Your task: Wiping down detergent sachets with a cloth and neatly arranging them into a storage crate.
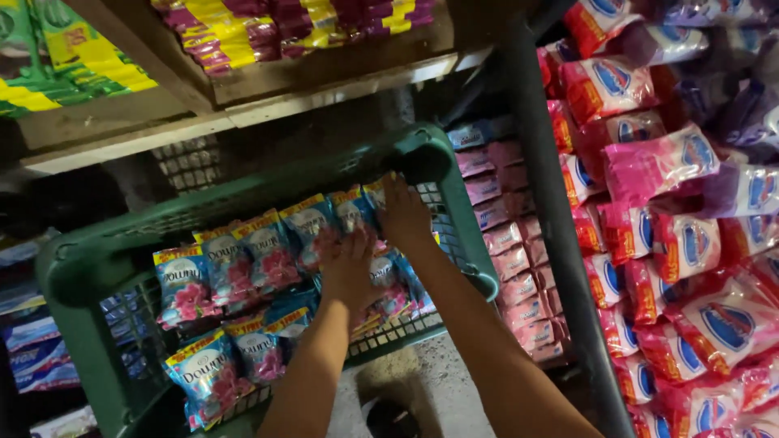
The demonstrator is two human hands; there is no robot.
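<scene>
A green plastic crate point(243, 191) holds rows of blue sachets with pink flowers point(227, 268). Both of my arms reach into it from below. My left hand point(349, 264) lies flat on the sachets in the middle of the crate, fingers pressing on one packet. My right hand point(403, 212) is further in, at the crate's far right corner, with its fingers curled over the top edge of the last blue sachets point(357, 209). Whether either hand actually grips a packet is hidden by the hands themselves.
A wooden shelf point(243, 89) above carries purple-and-yellow and green-and-yellow packs. Pink sachet strips point(507, 243) hang right of the crate. Behind a dark metal post point(552, 211), red, pink and purple pouches point(682, 243) fill the right side. Concrete floor point(438, 389) shows below.
</scene>
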